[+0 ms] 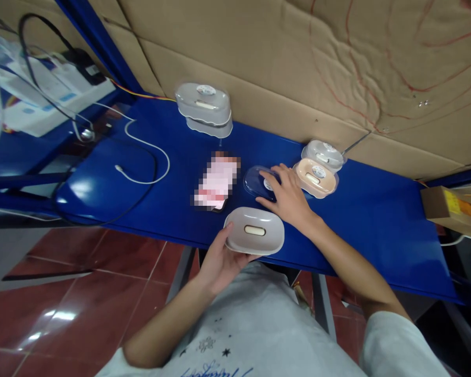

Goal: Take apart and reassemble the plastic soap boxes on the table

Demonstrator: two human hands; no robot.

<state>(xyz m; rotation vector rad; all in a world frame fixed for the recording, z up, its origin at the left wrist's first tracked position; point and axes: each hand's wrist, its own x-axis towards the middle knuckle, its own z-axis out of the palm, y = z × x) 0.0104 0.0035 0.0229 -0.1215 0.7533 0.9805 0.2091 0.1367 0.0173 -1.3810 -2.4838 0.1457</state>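
Observation:
My left hand [222, 262] grips the near-left side of a grey oval soap dish [272, 238], thumb on its rim and fingers beneath. A cream pill-shaped piece [255, 230] shows in the middle of the dish, which is held over the table's front edge. Fingers spread, my right hand [288, 196] reaches over a clear oval lid [253, 180] with a round sticker, partly covering it. The lid lies on the blue table, and the fingertips look to be touching it.
A phone with a blurred screen [215, 180] lies left of the lid. Stacked grey lidded dishes [202, 107] stand at the back. Right of my hand are a peach dish [317, 183] and another clear-lidded dish [324, 152]. A white cable [165, 157] curls at left; a cardboard box [441, 209] sits right.

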